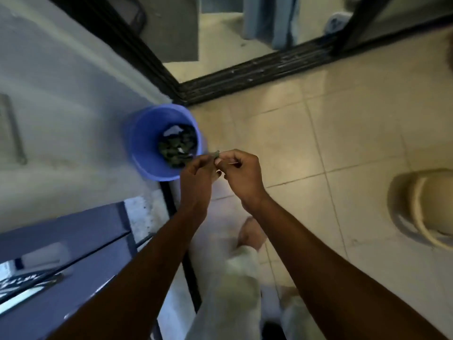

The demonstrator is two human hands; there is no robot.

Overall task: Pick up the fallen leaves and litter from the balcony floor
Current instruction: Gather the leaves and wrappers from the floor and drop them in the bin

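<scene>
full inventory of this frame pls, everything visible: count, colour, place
bucket: 1, blue, on floor against the wall
leaves: pile, dark green, inside bucket, white scrap among them
leaf piece: 1, green, over bucket's near rim
door track: 1, black, far floor edge
floor tiles: many, cream
round object: 1, cream, right edge, unidentifiable
ledge: 1, blue-grey, lower left
legs: pale trousers, bottom centre
left hand: pinches leaf piece
right hand: pinches leaf piece
</scene>
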